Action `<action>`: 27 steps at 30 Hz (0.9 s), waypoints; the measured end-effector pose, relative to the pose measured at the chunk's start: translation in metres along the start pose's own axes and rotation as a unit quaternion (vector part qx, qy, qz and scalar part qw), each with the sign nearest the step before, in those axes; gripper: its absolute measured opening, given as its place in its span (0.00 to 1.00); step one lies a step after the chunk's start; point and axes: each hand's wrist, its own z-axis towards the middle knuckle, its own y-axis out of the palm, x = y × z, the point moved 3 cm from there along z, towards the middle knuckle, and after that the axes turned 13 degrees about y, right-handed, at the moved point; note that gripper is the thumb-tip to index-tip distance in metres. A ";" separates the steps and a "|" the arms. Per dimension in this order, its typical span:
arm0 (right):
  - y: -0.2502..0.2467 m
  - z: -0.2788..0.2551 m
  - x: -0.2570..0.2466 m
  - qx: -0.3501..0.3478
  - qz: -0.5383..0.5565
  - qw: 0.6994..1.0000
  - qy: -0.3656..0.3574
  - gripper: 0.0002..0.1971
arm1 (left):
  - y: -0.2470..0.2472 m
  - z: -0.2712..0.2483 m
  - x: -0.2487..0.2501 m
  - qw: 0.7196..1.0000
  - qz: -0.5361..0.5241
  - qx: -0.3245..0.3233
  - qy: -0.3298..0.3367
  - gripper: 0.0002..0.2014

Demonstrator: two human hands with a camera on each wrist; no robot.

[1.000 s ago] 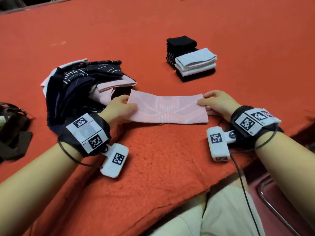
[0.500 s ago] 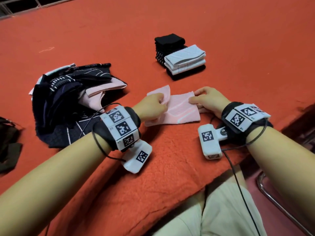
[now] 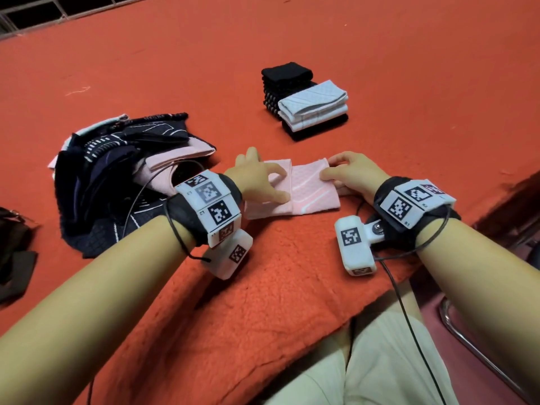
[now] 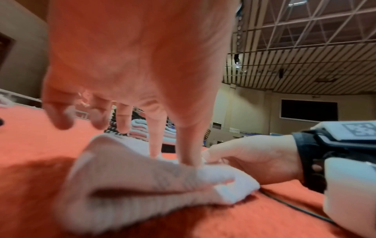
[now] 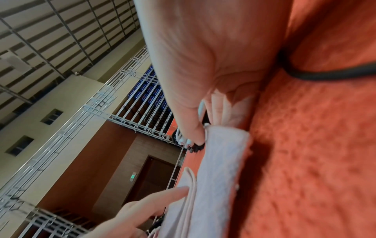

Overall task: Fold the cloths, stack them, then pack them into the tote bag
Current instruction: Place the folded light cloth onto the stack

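My left hand (image 3: 257, 176) has a loose, spread grip, with the straight fingers (image 4: 188, 151) pressing down on the pink cloth (image 3: 309, 191). My right hand (image 3: 350, 173) pinches the right end of that cloth between thumb and fingers, so it cannot slip.

The pink cloth lies flat on the red worktop (image 3: 292, 287), right in front of me, between my two hands. Its left part is laid over the middle, so I think I am in the folding step, about halfway through this one cloth. Next I think I should press the fold flat and bring the other end over, keeping the edges lined up.

The cloth looks soft and thin, with pale lines on it. It may bunch up if I pull too hard.

Farther away is a neat stack of folded cloths (image 3: 304, 100), black and white. On my left is a messy pile of cloths (image 3: 117, 171) not folded yet. A dark thing sits at the far left edge; I cannot tell if it is the bag.
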 end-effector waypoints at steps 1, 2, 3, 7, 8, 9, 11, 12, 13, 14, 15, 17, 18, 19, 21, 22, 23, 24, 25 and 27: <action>0.000 -0.001 -0.001 -0.001 0.008 1.000 0.006 0.15 | 0.001 -0.001 -0.004 1.000 0.006 -0.017 -0.013 0.33; 0.001 -0.003 -0.002 -0.009 0.025 1.000 0.017 0.14 | 0.004 -0.001 -0.009 0.999 0.006 -0.035 -0.025 0.36; 0.003 -0.005 -0.003 -0.024 0.049 0.998 0.033 0.13 | 0.007 -0.003 -0.014 0.998 -0.001 -0.051 -0.034 0.38; 0.018 -0.023 -0.020 -0.083 0.119 0.988 0.052 0.03 | 0.013 -0.003 -0.022 0.994 -0.052 -0.077 -0.059 0.46; 0.025 -0.026 -0.026 -0.087 0.109 0.989 0.041 0.04 | 0.013 -0.004 -0.022 0.994 -0.062 -0.072 -0.059 0.47; 0.032 -0.030 -0.032 -0.090 0.089 0.992 0.026 0.04 | 0.014 -0.006 -0.021 0.994 -0.075 -0.061 -0.054 0.48; 0.050 -0.035 -0.040 -0.092 0.059 0.994 0.007 0.04 | 0.019 -0.008 -0.022 0.992 -0.113 -0.028 -0.044 0.50; 0.058 -0.037 -0.043 -0.088 0.044 0.995 0.002 0.05 | 0.021 -0.009 -0.023 0.990 -0.138 -0.011 -0.042 0.53; 0.065 -0.036 -0.044 -0.078 0.025 0.997 -0.002 0.06 | 0.023 -0.010 -0.026 0.985 -0.167 0.004 -0.039 0.58; 0.072 -0.037 -0.045 -0.067 0.008 0.998 -0.005 0.08 | 0.026 -0.012 -0.029 0.980 -0.194 0.014 -0.036 0.62; 0.078 -0.035 -0.045 -0.059 -0.006 0.998 -0.008 0.07 | 0.029 -0.013 -0.035 0.976 -0.217 0.017 -0.031 0.65; 0.089 -0.034 -0.045 -0.049 -0.028 0.998 -0.015 0.09 | 0.033 -0.015 -0.046 0.964 -0.267 0.018 -0.009 0.68; 0.094 -0.034 -0.045 -0.051 -0.040 0.998 -0.017 0.10 | 0.034 -0.017 -0.050 0.953 -0.304 0.020 0.010 0.67; 0.098 -0.034 -0.045 -0.056 -0.052 0.997 -0.014 0.09 | 0.034 -0.018 -0.054 0.936 -0.350 0.018 0.030 0.63; 0.103 -0.035 -0.046 -0.072 -0.068 0.995 -0.003 0.03 | 0.033 -0.022 -0.059 0.889 -0.451 0.004 0.075 0.43; 0.104 -0.036 -0.046 -0.078 -0.072 0.994 0.004 0.06 | 0.032 -0.024 -0.061 0.864 -0.495 -0.001 0.089 0.32; 0.104 -0.035 -0.046 -0.083 -0.077 0.993 0.011 0.09 | 0.031 -0.026 -0.061 0.845 -0.528 0.005 0.081 0.22; 0.104 -0.035 -0.046 -0.093 -0.081 0.992 0.015 0.11 | 0.030 -0.027 -0.061 0.832 -0.552 0.019 0.057 0.12; 0.102 -0.036 -0.045 -0.103 -0.082 0.991 0.018 0.12 | 0.029 -0.027 -0.061 0.828 -0.559 0.031 0.031 0.04; 0.101 -0.036 -0.044 -0.131 -0.073 0.988 0.030 0.14 | 0.030 -0.023 -0.060 0.833 -0.552 0.040 0.008 0.07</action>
